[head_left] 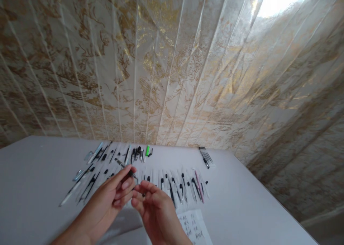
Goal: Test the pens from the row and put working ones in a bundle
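Hold the pen [131, 173] lightly but steadily in the left hand [114, 191], tip clear for the right hand [158, 205]. Clamped between left thumb and fingers, slanting past the fingertips; right fingers curled just beside, cannot tell if gripping anything. More pens [199, 187] beyond the fingers, on the table [236, 194].

The paper [190, 224] bears handwriting [198, 235] (too blurred to read).
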`<state>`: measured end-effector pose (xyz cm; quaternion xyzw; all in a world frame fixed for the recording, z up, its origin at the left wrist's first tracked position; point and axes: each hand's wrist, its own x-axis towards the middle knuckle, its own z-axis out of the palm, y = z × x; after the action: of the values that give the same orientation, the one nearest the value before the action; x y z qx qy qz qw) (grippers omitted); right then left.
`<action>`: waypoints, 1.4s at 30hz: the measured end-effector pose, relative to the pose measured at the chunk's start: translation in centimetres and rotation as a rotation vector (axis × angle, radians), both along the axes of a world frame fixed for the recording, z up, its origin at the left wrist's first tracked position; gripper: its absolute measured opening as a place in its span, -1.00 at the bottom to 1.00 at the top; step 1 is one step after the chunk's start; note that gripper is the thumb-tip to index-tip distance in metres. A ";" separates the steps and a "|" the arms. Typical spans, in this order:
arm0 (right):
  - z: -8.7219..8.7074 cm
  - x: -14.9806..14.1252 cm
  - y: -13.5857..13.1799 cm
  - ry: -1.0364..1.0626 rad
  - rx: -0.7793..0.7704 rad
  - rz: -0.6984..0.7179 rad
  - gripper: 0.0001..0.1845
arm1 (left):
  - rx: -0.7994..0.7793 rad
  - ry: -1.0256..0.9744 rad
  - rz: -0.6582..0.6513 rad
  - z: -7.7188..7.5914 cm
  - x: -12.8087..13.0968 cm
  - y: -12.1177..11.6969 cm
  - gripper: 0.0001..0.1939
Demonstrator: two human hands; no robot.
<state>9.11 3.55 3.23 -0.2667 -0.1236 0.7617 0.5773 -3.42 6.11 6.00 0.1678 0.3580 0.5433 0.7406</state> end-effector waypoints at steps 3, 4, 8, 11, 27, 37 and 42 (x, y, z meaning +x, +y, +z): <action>0.7 0.1 -0.1 -0.121 0.082 -0.004 -0.67 | 0.018 0.069 0.028 0.6 0.0 -0.4 -0.52; 0.8 0.3 -0.1 -0.168 0.104 -0.016 -0.65 | 0.030 0.096 0.032 0.8 0.0 -0.5 -0.51; 1.1 1.2 0.2 -0.326 0.186 0.010 -0.52 | 0.084 0.171 0.063 1.4 0.2 -1.0 -0.50; 1.3 2.0 0.2 -0.498 0.273 0.026 -0.57 | 0.102 0.188 0.067 1.5 0.3 -1.1 -0.51; 1.7 3.0 -0.6 -1.260 0.674 -0.337 -0.98 | 0.126 0.210 0.108 1.0 1.8 -2.3 -0.49; 2.5 2.9 -0.7 -1.372 0.699 -0.325 -0.92 | 0.096 0.190 0.067 0.4 2.7 -2.7 -0.49; 2.0 3.2 -0.5 -1.407 0.670 -0.346 -0.95 | 0.064 0.158 0.105 0.2 3.0 -2.9 -0.46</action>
<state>12.26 3.03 5.23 -0.5127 -0.6382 0.2365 0.5233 -0.39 3.20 6.16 0.2148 0.4059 0.5777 0.6748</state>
